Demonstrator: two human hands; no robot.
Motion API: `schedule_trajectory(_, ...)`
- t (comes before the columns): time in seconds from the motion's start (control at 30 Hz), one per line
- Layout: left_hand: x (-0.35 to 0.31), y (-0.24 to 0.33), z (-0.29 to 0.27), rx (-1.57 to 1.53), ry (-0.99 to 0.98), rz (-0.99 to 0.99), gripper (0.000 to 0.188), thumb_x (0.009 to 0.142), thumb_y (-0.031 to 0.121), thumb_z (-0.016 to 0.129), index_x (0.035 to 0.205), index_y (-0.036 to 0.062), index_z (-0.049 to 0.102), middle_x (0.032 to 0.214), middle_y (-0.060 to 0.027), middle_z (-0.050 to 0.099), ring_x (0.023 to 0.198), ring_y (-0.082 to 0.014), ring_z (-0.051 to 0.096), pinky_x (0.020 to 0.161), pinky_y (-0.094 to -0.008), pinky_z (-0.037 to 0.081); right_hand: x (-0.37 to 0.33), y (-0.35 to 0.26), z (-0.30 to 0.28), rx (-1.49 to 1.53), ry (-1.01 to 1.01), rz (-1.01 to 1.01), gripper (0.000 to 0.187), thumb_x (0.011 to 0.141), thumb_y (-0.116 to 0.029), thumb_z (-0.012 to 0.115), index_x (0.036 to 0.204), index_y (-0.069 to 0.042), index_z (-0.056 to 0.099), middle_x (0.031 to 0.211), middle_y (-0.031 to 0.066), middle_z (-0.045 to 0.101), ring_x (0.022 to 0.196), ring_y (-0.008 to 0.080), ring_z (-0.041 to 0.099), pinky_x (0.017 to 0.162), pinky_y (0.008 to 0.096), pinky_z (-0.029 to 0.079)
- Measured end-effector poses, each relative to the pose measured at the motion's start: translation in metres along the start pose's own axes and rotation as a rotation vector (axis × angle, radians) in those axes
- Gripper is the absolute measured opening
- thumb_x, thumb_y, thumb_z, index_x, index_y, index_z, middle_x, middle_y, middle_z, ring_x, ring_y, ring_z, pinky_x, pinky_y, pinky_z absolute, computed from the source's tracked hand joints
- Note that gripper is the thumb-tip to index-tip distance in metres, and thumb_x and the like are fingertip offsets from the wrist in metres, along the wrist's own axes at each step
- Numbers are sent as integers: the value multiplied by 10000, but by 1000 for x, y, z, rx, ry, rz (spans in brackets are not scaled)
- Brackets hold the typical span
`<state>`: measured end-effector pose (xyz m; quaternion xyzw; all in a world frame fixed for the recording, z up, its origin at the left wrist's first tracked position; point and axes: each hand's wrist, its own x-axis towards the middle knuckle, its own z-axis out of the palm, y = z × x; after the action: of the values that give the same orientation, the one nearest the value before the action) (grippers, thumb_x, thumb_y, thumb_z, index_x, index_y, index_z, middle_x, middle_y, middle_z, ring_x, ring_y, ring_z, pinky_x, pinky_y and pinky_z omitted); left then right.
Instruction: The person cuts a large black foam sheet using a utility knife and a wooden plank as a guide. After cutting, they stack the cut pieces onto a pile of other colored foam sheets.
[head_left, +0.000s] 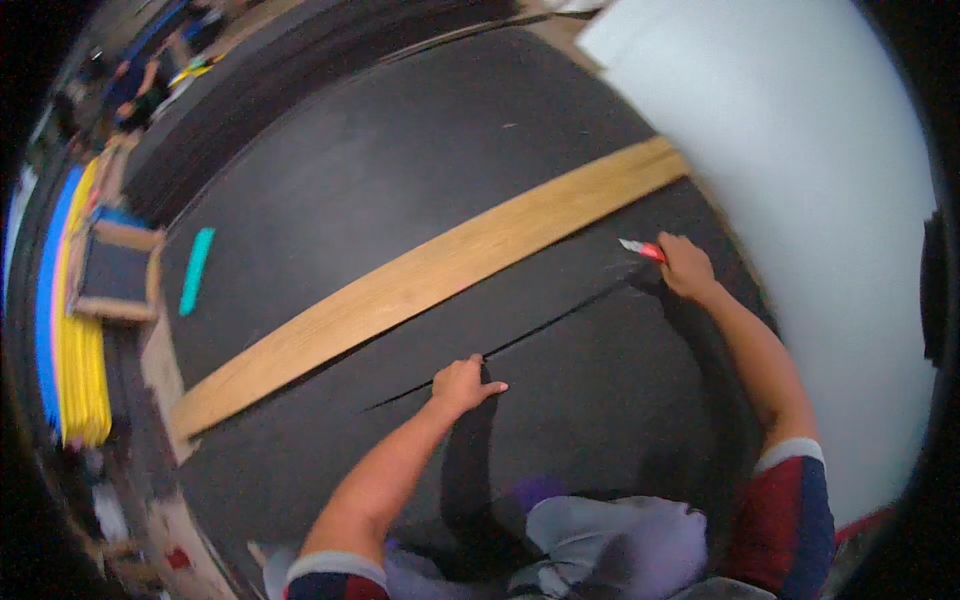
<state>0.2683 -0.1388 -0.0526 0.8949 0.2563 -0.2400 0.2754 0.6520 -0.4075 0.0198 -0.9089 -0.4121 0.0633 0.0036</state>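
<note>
Knife (652, 252), right of frame | I see right hand (688, 268), fingers round it; left hand (460, 386), thumb spread | bare blade (630, 245) could slip, nick

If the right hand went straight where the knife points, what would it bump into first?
Probably the wooden plank. The red utility knife in the right hand points toward its near edge, though the knife's height above the black sheet is unclear.

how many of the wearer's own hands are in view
2: the left hand is at the dark line on the black sheet; the right hand, farther right, holds a red cutter.
</note>
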Motion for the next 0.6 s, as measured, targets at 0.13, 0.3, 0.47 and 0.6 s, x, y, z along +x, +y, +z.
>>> schedule_trajectory(0.13,-66,-139,-4,36,-61,126,734,878,495,802,1422,68,557,1360,-183,663,1275,-374,628,1038,-507,531,2,-112,40,89,-251,-208,266,935,-182,662,1153,-89,541,1078,206,688,1013,450,679,828,592,543)
schedule_trajectory(0.3,-162,-236,-18,37,-26,9,829,880,391,823,1557,105,439,1549,-146,523,1444,-345,477,1191,-485,404,11,-254,54,55,-494,-594,281,965,-238,635,1160,-85,501,1078,213,695,1016,453,688,817,588,538)
schedule_trajectory(0.47,-221,-273,18,109,301,51,911,844,403,847,1585,116,403,1636,-170,405,1515,-379,377,1230,-525,340,-14,-395,59,-11,-569,-831,310,1011,-315,616,1159,-82,477,1085,208,703,1010,456,688,811,583,533)
schedule_trajectory(0.6,-248,-283,67,171,354,-86,959,869,548,777,1627,144,351,1688,-208,308,1557,-444,280,1240,-576,305,-33,-491,70,103,-518,-868,351,1013,-361,636,1149,-83,472,1079,209,703,1000,465,679,809,584,525)
